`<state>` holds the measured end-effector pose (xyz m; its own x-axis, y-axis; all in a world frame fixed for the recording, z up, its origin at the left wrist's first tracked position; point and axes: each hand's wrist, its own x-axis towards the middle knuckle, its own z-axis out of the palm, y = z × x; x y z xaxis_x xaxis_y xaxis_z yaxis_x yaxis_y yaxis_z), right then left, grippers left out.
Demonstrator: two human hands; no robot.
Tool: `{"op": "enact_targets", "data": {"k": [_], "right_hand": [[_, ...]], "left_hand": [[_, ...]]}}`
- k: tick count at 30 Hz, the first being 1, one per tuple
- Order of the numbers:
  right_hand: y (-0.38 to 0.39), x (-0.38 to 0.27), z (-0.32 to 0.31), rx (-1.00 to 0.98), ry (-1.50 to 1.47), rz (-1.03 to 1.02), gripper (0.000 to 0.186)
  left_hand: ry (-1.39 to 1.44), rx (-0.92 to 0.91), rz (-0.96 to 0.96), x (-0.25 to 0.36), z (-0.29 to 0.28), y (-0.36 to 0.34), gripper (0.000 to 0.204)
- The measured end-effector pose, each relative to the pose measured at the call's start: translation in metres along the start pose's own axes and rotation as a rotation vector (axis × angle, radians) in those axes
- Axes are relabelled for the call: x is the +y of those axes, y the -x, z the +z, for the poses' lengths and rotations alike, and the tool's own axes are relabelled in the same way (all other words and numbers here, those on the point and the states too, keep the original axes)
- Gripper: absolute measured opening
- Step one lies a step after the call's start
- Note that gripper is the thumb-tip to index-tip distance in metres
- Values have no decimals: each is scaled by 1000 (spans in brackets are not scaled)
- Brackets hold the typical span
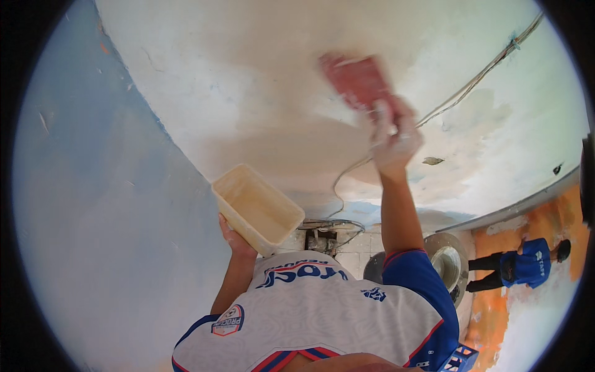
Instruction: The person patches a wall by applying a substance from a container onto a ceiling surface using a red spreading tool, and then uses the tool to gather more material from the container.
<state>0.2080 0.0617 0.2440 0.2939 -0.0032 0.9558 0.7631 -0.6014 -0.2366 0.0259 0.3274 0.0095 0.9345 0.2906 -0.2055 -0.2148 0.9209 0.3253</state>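
Observation:
My left hand [237, 239] grips a cream rectangular plastic tub [230, 217] by its left side, the fingers partly hidden beneath it. The tub is tilted so its inside shows, beige and smooth; how much filler lies in it I cannot tell. Raised in front of the wall [260, 80], my right hand [396, 139] is closed on a red putty spreader [359, 79], blurred by motion. White paste smears both the spreader and my fingers. Whether its edge touches the wall is unclear. Damp-looking beige patches spread over the wall below it.
A blue-grey wall [99, 204] meets the pale one at a corner on the left. Cables [480, 74] run down the pale wall to a recessed box [321, 240]. On the right are a round basin [446, 265] and a person in blue [525, 263] by an orange-patched wall.

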Motion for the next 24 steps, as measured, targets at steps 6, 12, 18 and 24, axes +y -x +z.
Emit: {"op": "enact_targets", "data": {"k": [6, 12, 18, 24], "right_hand": [[-16, -16, -27, 426, -552, 326, 20], [-16, 13, -5, -6, -12, -48, 20], [-29, 11, -44, 467, -639, 306, 20], [-28, 26, -21, 1, -91, -87, 17]], "left_hand": [[7, 3, 84, -28, 2, 17, 69], [6, 70, 184, -57, 16, 43, 70], [29, 199, 264, -84, 17, 75, 71], [43, 154, 337, -97, 11, 97, 72]]}}
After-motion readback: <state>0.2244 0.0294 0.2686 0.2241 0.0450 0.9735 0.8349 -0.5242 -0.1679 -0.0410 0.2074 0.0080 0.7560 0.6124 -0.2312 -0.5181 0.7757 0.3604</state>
